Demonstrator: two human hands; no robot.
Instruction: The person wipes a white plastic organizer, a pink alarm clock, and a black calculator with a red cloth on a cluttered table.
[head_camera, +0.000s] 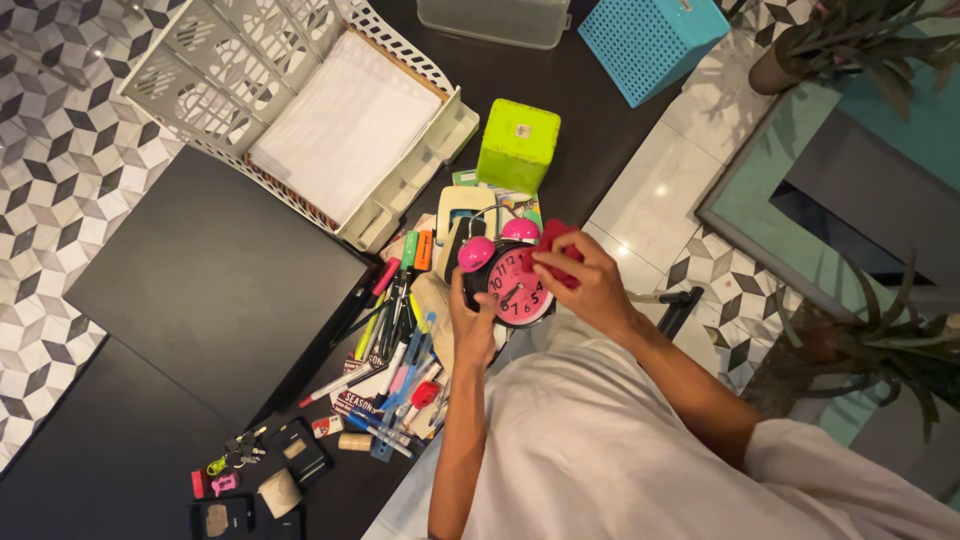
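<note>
A pink twin-bell alarm clock with a black rim is held above the dark table. My left hand grips its lower left side. My right hand presses a red cloth against the clock's upper right edge. Under the clock lies a heap of pens, markers and highlighters on some printed cards.
A white paper tray sits at the upper left, a lime green box behind the clock, a blue perforated basket and a clear container at the top. Keys, a sharpener and small black cases lie at the lower left. Potted plants stand at right.
</note>
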